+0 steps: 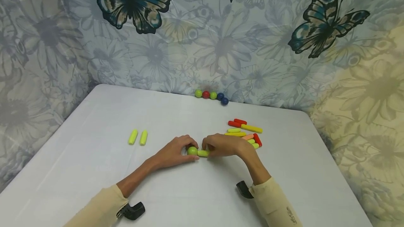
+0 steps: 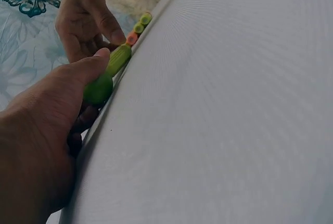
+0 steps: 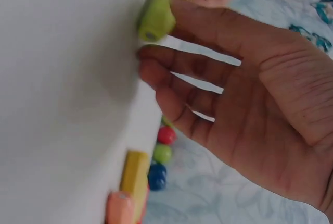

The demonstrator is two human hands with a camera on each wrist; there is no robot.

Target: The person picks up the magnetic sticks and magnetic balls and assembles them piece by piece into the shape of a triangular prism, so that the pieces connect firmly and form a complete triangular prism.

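Observation:
My left hand (image 1: 176,152) holds a green ball (image 1: 192,151) on the white table, thumb on the near side and fingers curled round the far side. A short yellow-green stick (image 1: 203,153) lies end-on against the ball, to its right. My right hand (image 1: 227,145) pinches this stick near its outer end. In the right wrist view the thumb overlaps the stick (image 3: 162,13), and the other fingers bend below its end. The left wrist view shows ball (image 2: 98,89) and stick (image 2: 119,60) in one line between both hands.
Two yellow-green sticks (image 1: 133,137) lie to the left on the table (image 1: 176,199). Right of my right hand is a loose pile of red, yellow, peach and green sticks (image 1: 251,128). Several green, red and blue balls (image 1: 206,94) line the back edge by the patterned wall cloth (image 1: 157,55).

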